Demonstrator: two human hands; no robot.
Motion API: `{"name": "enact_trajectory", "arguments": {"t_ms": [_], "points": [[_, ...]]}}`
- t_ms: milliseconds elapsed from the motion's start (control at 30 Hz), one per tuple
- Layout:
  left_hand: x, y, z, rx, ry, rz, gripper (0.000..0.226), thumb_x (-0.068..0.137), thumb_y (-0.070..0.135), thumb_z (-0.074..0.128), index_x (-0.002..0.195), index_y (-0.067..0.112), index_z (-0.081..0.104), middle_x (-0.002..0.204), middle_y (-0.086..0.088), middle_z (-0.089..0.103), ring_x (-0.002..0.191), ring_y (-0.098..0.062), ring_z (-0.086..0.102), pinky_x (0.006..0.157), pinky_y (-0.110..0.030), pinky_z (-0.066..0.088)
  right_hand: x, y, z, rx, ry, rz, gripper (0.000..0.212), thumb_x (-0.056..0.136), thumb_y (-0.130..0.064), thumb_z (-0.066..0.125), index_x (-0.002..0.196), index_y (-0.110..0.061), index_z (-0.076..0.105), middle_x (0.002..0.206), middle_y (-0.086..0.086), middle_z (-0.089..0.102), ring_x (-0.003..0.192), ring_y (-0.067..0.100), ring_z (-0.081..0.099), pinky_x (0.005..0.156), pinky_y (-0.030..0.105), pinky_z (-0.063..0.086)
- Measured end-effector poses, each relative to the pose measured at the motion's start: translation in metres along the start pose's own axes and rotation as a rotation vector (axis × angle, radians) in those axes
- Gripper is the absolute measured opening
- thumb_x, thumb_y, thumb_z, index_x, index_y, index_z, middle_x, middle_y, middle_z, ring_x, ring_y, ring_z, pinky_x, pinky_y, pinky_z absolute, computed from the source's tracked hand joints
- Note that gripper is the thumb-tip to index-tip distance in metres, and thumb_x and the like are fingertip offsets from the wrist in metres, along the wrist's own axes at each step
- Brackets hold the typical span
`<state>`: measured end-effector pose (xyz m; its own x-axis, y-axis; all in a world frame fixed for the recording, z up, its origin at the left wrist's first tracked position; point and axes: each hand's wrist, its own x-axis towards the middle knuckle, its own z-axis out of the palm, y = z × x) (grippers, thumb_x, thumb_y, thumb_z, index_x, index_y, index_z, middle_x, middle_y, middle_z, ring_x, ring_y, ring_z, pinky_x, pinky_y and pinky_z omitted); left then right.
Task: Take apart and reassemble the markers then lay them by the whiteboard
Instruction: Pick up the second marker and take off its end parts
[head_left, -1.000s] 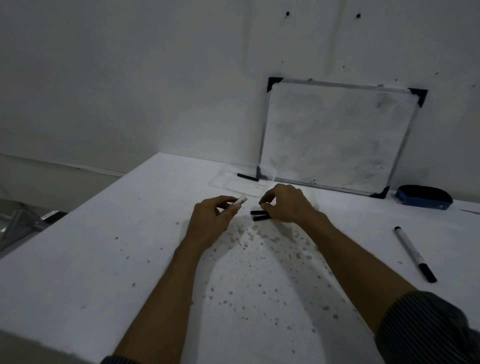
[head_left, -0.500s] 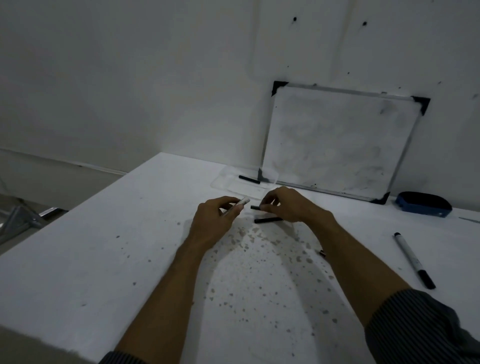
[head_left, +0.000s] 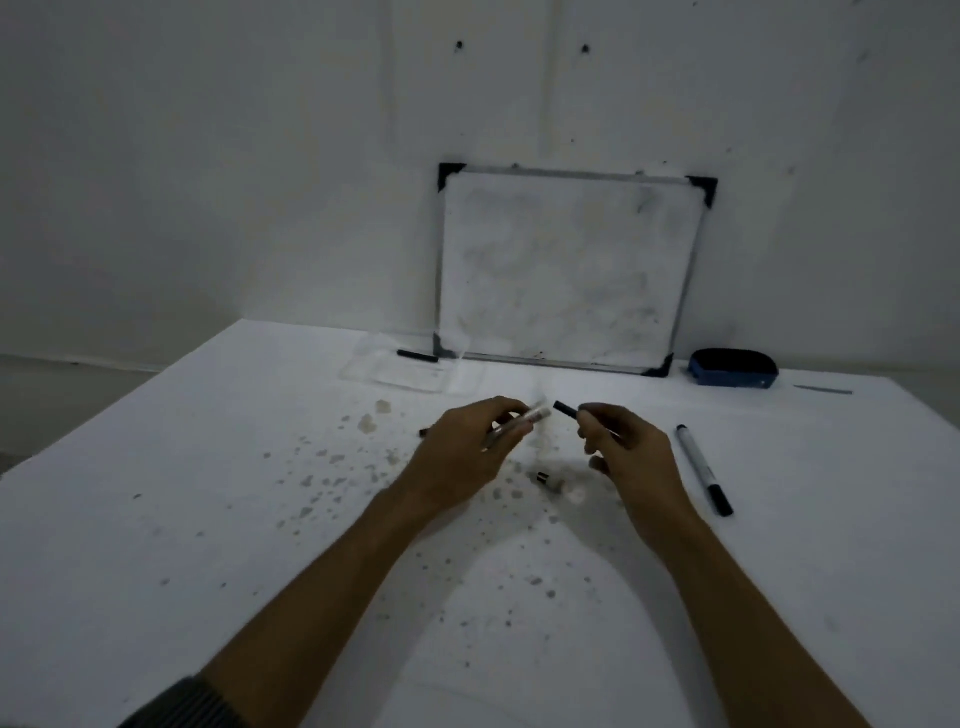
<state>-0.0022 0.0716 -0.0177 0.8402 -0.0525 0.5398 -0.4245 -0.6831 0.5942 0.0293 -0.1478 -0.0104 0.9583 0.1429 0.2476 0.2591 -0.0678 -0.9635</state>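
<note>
My left hand (head_left: 465, 452) grips a white marker barrel (head_left: 535, 417), its open end pointing right. My right hand (head_left: 631, 449) pinches a thin black marker part (head_left: 566, 409) whose tip points left at the barrel, a small gap between them. Both are held above the stained white table (head_left: 208, 493). A small dark piece (head_left: 544, 478) lies on the table below my hands, and another dark bit (head_left: 424, 432) peeks out left of my left hand. A whole white marker with a black cap (head_left: 704, 470) lies to the right. The whiteboard (head_left: 563, 270) leans on the wall.
A clear plastic tray (head_left: 410, 371) lies left of the whiteboard's base with a black piece (head_left: 415, 356) at its far edge. A blue eraser (head_left: 733, 368) sits right of the board. The table's left edge runs diagonally at the far left.
My right hand has picked a black part off the table and raised it. Both hands have come up and toward me, and the barrel's end and the black part now face each other.
</note>
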Motion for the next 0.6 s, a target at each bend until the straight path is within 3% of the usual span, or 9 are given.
{"name": "enact_trajectory", "arguments": {"t_ms": [100,200,267,367,467,600], "points": [[0.019,-0.004,0.012,0.006,-0.065,-0.051,0.028,0.106,0.034,0.063,0.124,0.015,0.073,0.096,0.002,0.079,0.07,0.003,0.067,0.068,-0.034,0.062,0.004,0.006,-0.017,0.273,0.027,0.183,0.03,0.079,-0.044,0.081,0.1,-0.023,0.079,0.08,-0.004,0.066,0.08,0.011,0.061,0.076,0.03,0.057],[0.011,-0.015,0.03,-0.115,-0.047,-0.08,0.024,0.104,0.037,0.067,0.122,0.023,0.074,0.085,0.013,0.077,0.057,0.002,0.069,0.056,-0.024,0.058,0.009,0.012,-0.023,0.425,0.069,0.209,0.029,0.084,-0.041,0.078,0.104,-0.02,0.079,0.088,0.001,0.059,0.086,0.012,0.057,0.075,0.026,0.053],[0.001,-0.023,0.034,-0.114,0.001,-0.033,0.028,0.103,0.042,0.066,0.125,0.026,0.074,0.086,0.018,0.078,0.064,-0.004,0.073,0.058,-0.024,0.06,0.012,0.015,-0.021,0.433,0.057,0.214,0.027,0.089,-0.04,0.072,0.11,-0.024,0.078,0.099,0.002,0.063,0.094,0.01,0.061,0.078,0.025,0.055],[0.001,-0.032,0.032,0.022,0.064,0.073,0.034,0.102,0.046,0.064,0.126,0.025,0.073,0.098,0.021,0.075,0.08,0.003,0.072,0.067,-0.014,0.055,0.018,0.018,-0.011,0.437,0.053,0.225,0.026,0.091,-0.033,0.072,0.116,-0.024,0.075,0.098,-0.002,0.074,0.09,0.008,0.068,0.077,0.025,0.058],[0.002,-0.033,0.029,-0.002,0.101,0.044,0.031,0.1,0.043,0.069,0.124,0.025,0.076,0.095,0.03,0.072,0.08,0.01,0.068,0.067,-0.006,0.047,0.021,0.02,-0.003,0.501,0.169,0.235,0.037,0.086,-0.025,0.079,0.121,-0.021,0.067,0.087,0.0,0.079,0.074,0.01,0.07,0.075,0.029,0.059],[0.003,-0.035,0.032,-0.062,0.09,0.01,0.028,0.095,0.045,0.074,0.121,0.034,0.078,0.09,0.039,0.071,0.074,0.003,0.067,0.061,-0.006,0.046,0.017,0.026,0.003,0.376,0.194,0.17,0.034,0.087,-0.029,0.078,0.119,-0.021,0.07,0.089,0.008,0.079,0.067,0.01,0.066,0.07,0.026,0.056]]}}
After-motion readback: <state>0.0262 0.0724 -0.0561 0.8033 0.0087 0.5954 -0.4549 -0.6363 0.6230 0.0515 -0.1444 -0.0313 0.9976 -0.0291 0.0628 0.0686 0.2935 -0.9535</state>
